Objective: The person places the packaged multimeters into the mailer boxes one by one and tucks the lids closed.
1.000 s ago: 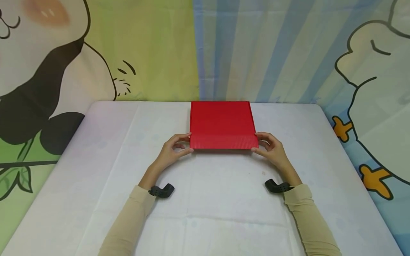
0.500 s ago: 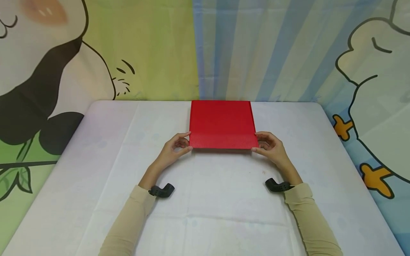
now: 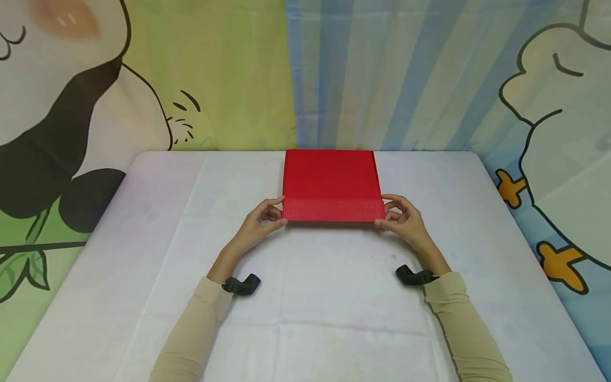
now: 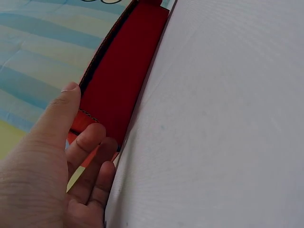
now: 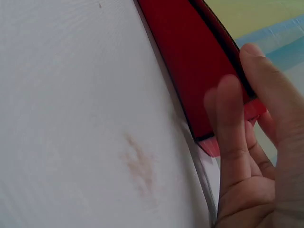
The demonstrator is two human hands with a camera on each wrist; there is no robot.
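Note:
A red cardboard box lies flat at the far side of the table, its lid down. Fine ribs run along the lid's near strip. At its near left corner, my left hand grips the box, thumb at the front and index finger along the side. My right hand holds the near right corner in much the same way. In the left wrist view, the thumb meets the lid's edge beside the red front wall. The right wrist view shows the other corner, with a thumb at the lid edge. The inside is hidden.
A white cloth covers the table, and a small brownish stain marks it near my right hand. Behind stands a printed curtain with cartoon animals. Black wrist cameras sit on both wrists.
Both hands stay at the box's near corners, and the box has hardly moved. My right index finger has shifted slightly away along the side.

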